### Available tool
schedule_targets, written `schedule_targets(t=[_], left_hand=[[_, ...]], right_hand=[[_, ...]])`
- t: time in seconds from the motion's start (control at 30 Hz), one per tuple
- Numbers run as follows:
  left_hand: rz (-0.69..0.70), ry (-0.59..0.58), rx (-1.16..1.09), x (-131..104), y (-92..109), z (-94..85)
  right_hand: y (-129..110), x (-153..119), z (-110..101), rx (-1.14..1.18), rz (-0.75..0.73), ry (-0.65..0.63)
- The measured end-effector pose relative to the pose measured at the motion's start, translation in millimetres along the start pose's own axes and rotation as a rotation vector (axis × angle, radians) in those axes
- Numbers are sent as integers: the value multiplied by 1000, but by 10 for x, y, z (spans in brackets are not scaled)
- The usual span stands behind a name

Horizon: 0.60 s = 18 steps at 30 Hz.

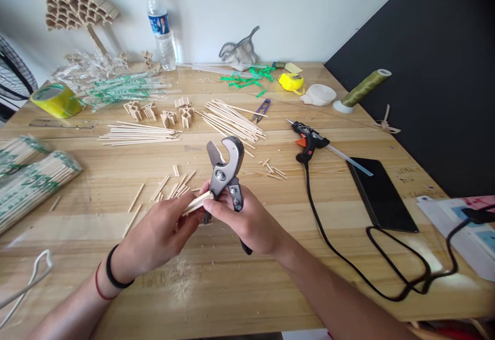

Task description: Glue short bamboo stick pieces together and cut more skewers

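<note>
My left hand [160, 226] is closed around a small bundle of short wooden sticks [197, 203], their ends pointing up to the right. A pair of ratchet cutters [222, 174] is gripped in my right hand [247, 219], with the jaws apart and pointing upward. My right thumb touches the end of the bundle, beside the cutter's body. Parts of the cutter handles are hidden by my fingers. Just beyond my hands lie loose cut stick pieces [178, 188], and a smaller pile of short pieces [274, 169] is to the right.
Long sticks [232, 121] and glued stick pieces [168, 117] lie farther back. A glue gun [307, 139] with its black cable [320, 237] and a dark tablet-like slab [382, 193] are at right. Packaged sticks [34, 188] lie left. A water bottle [159, 26] stands by the wall.
</note>
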<state>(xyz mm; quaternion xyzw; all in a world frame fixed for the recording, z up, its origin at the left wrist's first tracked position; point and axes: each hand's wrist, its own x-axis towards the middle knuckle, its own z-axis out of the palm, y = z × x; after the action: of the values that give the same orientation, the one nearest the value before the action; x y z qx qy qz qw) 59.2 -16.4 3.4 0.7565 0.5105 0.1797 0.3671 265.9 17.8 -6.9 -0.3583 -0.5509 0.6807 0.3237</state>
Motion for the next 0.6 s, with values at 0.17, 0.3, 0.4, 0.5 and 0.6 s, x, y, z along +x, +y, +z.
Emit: schedule_targets(t=[0.17,0.3,0.4,0.5,0.6], left_hand=[[7,5,-10,1,6,-2],[10,5,-15,2,1,1],[13,6,-7,5,-10,8],[21,16,-3,4,-20,16],[13,15,-1,-3,-17,20]], right_hand=[[-13,-5,6,22,7,-15],[-15,-7,5,15,0,-14],[-16,-2,3,22,2,-14],[-18,3,2,30,4,-21],[-14,5,3,35,6,-20]])
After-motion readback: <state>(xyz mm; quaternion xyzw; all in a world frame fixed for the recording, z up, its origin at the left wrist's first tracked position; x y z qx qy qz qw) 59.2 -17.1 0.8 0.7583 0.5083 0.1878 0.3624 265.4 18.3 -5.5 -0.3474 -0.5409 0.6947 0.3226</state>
